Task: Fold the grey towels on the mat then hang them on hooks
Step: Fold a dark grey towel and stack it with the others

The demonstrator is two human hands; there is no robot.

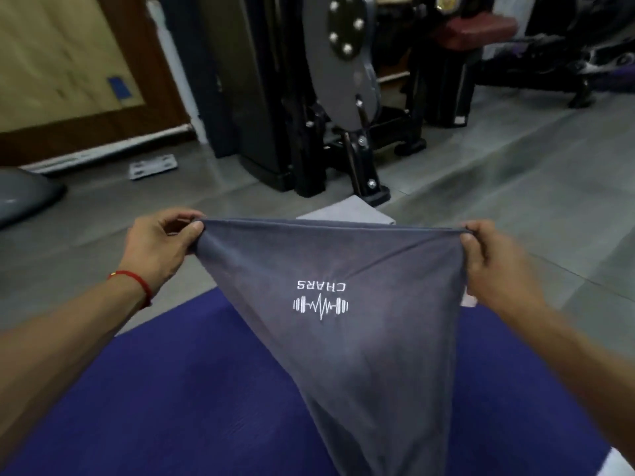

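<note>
Left hand [161,242] and right hand [488,255] each pinch one top corner of one grey towel [330,304], stretched above blue mat [171,389]; second grey towel [347,214] lies folded on floor [515,201] beyond.

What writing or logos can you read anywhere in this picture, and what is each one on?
"CHARS": white embroidered letters, upside down from this view, on the grey towel held up by the left hand and right hand, beside a white barbell-and-heartbeat logo.
The blue patch on the wall panel is too blurred to show any text.
The white plate on the floor is also unreadable.
</note>
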